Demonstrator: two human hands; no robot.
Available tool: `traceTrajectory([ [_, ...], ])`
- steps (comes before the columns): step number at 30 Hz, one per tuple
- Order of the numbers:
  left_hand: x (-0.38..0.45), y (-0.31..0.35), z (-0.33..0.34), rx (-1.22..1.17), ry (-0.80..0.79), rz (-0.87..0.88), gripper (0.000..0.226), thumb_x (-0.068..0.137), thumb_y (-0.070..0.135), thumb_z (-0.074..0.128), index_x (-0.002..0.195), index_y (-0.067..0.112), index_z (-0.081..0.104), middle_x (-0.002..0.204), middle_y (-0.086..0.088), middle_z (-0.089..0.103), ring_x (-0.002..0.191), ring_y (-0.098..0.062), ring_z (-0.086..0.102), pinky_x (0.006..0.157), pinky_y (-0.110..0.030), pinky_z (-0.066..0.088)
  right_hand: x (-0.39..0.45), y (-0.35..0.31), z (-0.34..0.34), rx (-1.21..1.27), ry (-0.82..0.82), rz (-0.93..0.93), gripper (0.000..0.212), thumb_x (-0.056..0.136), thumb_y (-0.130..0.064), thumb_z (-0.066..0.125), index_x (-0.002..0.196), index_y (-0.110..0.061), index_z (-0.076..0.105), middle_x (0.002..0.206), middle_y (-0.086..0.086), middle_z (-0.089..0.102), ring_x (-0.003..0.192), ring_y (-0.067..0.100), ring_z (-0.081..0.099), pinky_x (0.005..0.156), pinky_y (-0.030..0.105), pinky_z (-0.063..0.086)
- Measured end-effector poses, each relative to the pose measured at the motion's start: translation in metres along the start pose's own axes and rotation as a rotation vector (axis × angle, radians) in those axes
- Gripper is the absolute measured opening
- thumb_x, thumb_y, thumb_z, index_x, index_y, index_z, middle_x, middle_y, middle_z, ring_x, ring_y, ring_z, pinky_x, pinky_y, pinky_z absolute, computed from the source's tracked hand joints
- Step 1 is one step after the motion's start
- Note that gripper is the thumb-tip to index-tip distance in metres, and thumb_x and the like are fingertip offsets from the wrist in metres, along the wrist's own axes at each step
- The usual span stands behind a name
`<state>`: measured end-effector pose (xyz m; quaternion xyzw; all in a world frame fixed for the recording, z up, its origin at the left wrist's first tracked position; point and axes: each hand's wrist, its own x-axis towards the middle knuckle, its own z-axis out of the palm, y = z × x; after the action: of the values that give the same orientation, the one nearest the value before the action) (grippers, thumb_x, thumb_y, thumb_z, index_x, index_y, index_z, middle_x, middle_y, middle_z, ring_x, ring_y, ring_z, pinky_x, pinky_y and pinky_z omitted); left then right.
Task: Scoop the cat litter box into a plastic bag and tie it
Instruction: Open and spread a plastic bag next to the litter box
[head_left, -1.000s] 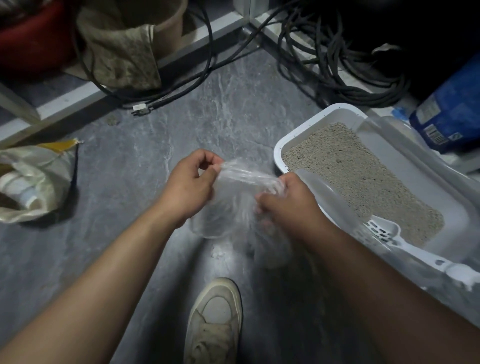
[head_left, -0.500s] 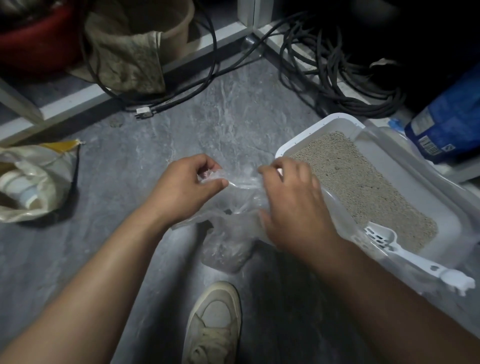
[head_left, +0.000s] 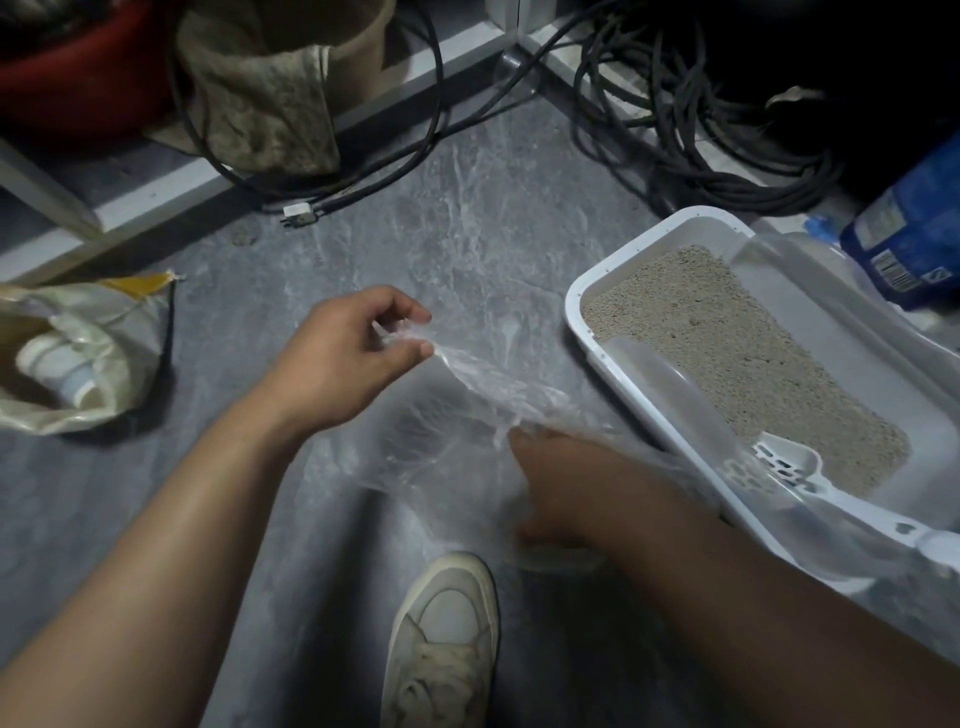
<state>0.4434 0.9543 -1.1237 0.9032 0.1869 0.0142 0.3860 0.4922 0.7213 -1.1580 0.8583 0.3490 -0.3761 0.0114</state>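
Above a grey floor (head_left: 493, 208), left hand (head_left: 337, 358) pinching one edge of a clear plastic bag (head_left: 467, 415); right hand (head_left: 561, 493) blurred, inside or behind the film, grip impossible to tell. Just beside, at right, white litter box (head_left: 587, 332) with scoop (head_left: 789, 462) resting on the litter.

Home storage corner: litter box (head_left: 587, 332), coiled cables (head_left: 701, 150), stone-look floor (head_left: 467, 218)
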Motion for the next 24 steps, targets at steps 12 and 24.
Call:
traceTrajectory([
  [12,-0.017,0.04,0.004,0.287,-0.016,0.266,0.048,0.086,0.031,0.075,0.131,0.023,0.06,0.135,0.004,0.055,0.127,-0.013,0.052,0.105,-0.027,0.041,0.028,-0.006,0.011,0.014,0.154,-0.158,0.047,0.091,-0.01,0.046,0.137,-0.017,0.049,0.131,0.013,0.051,0.121,0.034,0.052,0.104,0.042,0.045],
  [24,-0.015,0.018,0.095,0.526,-0.455,0.207,0.042,0.092,0.009,0.049,0.127,0.028,0.061,0.126,0.0,0.065,0.112,-0.025,0.062,0.087,-0.032,0.048,0.031,0.027,0.036,-0.058,0.074,-0.109,0.053,0.098,-0.035,0.046,0.149,-0.021,0.038,0.145,0.01,0.047,0.137,0.03,0.037,0.108,0.046,0.037],
])
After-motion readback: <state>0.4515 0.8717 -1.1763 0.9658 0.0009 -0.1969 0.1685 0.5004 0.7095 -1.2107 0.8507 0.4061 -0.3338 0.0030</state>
